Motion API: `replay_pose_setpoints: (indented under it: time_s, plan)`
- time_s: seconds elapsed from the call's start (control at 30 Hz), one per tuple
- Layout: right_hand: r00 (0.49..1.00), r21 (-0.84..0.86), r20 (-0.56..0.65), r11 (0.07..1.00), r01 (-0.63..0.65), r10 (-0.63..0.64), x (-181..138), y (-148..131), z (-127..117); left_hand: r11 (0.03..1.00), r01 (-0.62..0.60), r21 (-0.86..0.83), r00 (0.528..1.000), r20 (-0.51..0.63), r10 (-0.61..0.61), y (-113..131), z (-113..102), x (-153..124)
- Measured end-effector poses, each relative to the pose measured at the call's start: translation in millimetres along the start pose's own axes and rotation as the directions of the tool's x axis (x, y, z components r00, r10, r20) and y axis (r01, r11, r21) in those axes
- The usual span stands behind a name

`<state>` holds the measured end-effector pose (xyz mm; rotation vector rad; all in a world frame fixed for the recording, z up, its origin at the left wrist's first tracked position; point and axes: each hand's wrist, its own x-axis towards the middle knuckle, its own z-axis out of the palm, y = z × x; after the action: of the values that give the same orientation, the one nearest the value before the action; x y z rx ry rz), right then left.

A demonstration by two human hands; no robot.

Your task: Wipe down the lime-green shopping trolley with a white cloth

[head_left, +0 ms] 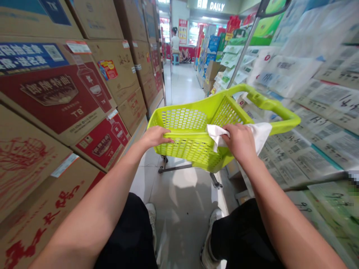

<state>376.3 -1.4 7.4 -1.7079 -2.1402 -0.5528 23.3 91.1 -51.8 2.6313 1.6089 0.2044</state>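
A lime-green shopping cart (190,149) with perforated plastic sides stands crosswise before me, its handle pointing right. My left hand (157,136) grips the top rim near the cart's left end, thumb and fingers over the edge. With my right hand (239,140) I hold a white cloth (260,136) against the rim near the handle end. Part of the cloth sticks out on both sides of that hand; the rest is hidden under the palm. No goods show in the visible part of the basket.
Stacked cardboard boxes (53,93) wall the left side. Piled plastic-wrapped packs (297,134) line the right, close to the cart handle. A metal pole (244,56) rises behind the cart. Farther down the tiled aisle (185,82), a person (175,41) is by a blue stool (175,58).
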Motion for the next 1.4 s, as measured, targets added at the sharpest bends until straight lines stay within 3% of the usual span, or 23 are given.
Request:
replay_pose_setpoints:
  time_s: [0.17, 0.33, 0.47, 0.53, 0.63, 0.73, 0.87, 1.0, 1.23, 1.33, 1.4]
  plan:
    - [0.997, -0.086, 0.078, 0.996, 0.025, -0.018, 3.7, -14.1, 2.1, 0.999, -0.018, 0.044, 1.0, 0.019, 0.017, 12.6, 1.0, -4.3]
    - [0.96, 0.035, 0.222, 0.985, 0.167, -0.17, 5.6, -73.6, 25.3, 0.993, -0.111, 0.03, 0.994, 0.023, 0.11, 57.0, 1.9, -14.8]
    - [0.943, 0.114, 0.208, 0.964, 0.241, -0.261, 1.0, -106.3, 34.6, 0.984, -0.173, -0.048, 0.984, 0.037, 0.175, 77.0, 4.3, -17.8]
    - [0.955, 0.093, 0.194, 0.973, 0.212, -0.226, 0.6, -99.8, 32.1, 0.986, -0.163, -0.04, 0.986, 0.02, 0.164, 72.2, 5.9, -14.8]
    - [0.986, -0.042, 0.159, 0.998, 0.052, -0.045, 3.3, -67.1, 22.3, 0.991, -0.132, -0.01, 0.991, -0.012, 0.132, 52.0, 6.3, -6.0]
    - [0.991, -0.165, 0.019, 0.978, -0.126, 0.131, 4.7, -26.1, 8.6, 0.998, -0.064, -0.009, 0.998, 0.016, 0.064, 29.7, 2.7, 3.0]
    - [0.984, -0.18, -0.098, 0.97, -0.163, 0.147, -0.2, 7.9, -4.0, 1.0, -0.003, -0.008, 0.999, 0.046, 0.003, 15.0, -0.7, 7.9]
    - [0.995, -0.158, -0.061, 0.983, -0.093, 0.084, -3.6, 1.2, 3.0, 0.999, -0.031, 0.04, 1.0, 0.003, 0.03, 22.4, 4.7, 4.1]
    - [0.988, 0.101, 0.082, 0.987, 0.121, -0.129, -1.7, -53.8, 22.7, 0.991, -0.133, 0.02, 0.991, -0.008, 0.133, 45.9, 9.0, -6.4]
    - [0.993, 0.026, 0.095, 0.997, 0.07, -0.072, -2.0, -42.8, 17.7, 0.991, -0.131, -0.008, 0.991, 0.005, 0.131, 40.9, 7.1, -6.7]
    - [0.999, -0.065, 0.032, 0.998, -0.025, 0.027, -3.6, -20.6, 12.1, 0.993, -0.114, -0.012, 0.993, 0.015, 0.115, 33.8, 6.1, -5.3]
